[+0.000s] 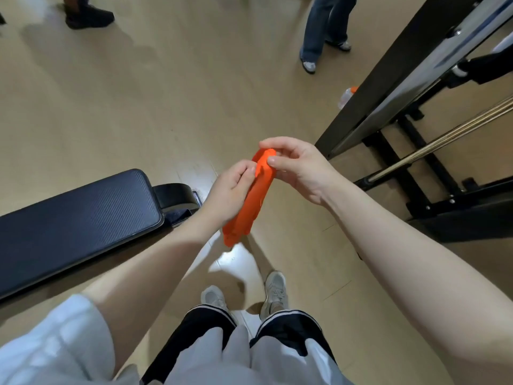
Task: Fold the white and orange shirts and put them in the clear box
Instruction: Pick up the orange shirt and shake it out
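Orange shirt (pixel 251 198) bunched, pinched between left hand (pixel 230 190) and right hand (pixel 298 168); both grips closed.

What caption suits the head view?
Both hands, left and right, hold an orange shirt above the floor.

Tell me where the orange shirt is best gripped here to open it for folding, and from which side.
The orange shirt hangs bunched in a narrow strip, pinched near its top by the left hand and right hand. Probably best to grip the top edge at two spread points, one from each side, so it falls open.
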`<state>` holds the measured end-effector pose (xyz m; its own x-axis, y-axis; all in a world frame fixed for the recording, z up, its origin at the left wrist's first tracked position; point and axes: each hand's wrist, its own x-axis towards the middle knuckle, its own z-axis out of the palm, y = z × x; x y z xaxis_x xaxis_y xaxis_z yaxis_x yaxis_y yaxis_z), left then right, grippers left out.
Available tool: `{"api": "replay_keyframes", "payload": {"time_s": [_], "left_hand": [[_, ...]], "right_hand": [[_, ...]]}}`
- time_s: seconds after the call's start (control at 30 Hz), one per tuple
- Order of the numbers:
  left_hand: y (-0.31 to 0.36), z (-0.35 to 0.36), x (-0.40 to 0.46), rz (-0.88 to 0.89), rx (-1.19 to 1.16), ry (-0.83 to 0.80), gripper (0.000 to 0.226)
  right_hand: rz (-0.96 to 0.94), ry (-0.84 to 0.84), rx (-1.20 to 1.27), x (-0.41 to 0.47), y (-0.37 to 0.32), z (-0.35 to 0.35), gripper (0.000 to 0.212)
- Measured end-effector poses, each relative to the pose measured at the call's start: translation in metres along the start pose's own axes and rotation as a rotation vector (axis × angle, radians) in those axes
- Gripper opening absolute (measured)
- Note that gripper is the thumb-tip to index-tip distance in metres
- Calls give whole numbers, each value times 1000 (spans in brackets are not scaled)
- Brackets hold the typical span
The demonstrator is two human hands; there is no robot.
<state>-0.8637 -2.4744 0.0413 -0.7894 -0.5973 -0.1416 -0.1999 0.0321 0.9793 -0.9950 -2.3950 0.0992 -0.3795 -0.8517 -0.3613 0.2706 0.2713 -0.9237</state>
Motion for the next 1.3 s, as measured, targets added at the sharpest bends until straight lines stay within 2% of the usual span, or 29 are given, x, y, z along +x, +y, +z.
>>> {"api": "replay_keyframes", "payload": {"time_s": [0.03,0.07,0.17,0.23,0.3,0.37,0.5,0.6,0.7,0.77,0.87,0.93,1.0,1.17,1.23,1.3], "left_hand": [[1,0,-3,-19,-33,-17,31],[0,-1,-3,-30,-54,-19,30],[-16,-12,3,-60,93,-29,18],[-33,-22,5,-106,290,-126,25],[-47,-32,2,-164,409,-214,28],[-57,-42,-2,-181,507,-208,36],[-79,-66,-2,-253,738,-233,34],[-82,-80,-1,-269,950,-261,28],[-68,-78,6,-150,1041,-218,25],[-53,-72,14,-44,1002,-192,25],[-24,-57,21,148,814,-148,39],[-1,-46,20,280,736,-153,38],[15,-39,19,349,650,-157,28],[23,-43,31,322,501,-194,31],[21,-42,39,264,431,-130,40],[20,-38,47,139,300,1,44]], "right_hand": [[-20,9,-65,0,-2,3,28],[-56,35,-234,0,-6,6,29],[-188,125,-1031,6,-8,9,27],[-237,208,-1180,9,-4,7,20],[-311,297,-1117,9,0,3,15],[-339,410,-1001,8,2,-1,14],[-177,609,-577,8,10,-19,15],[-131,651,-494,1,17,-29,19],[-95,611,-521,-4,25,-28,16],[-25,556,-533,-4,30,-21,19],[59,372,-527,-7,34,-4,28],[1,204,-596,-12,33,10,27],[-87,155,-646,-11,32,21,22],[-192,188,-624,8,32,19,4],[-149,184,-507,17,33,12,6],[-103,167,-388,27,33,5,10]]}}
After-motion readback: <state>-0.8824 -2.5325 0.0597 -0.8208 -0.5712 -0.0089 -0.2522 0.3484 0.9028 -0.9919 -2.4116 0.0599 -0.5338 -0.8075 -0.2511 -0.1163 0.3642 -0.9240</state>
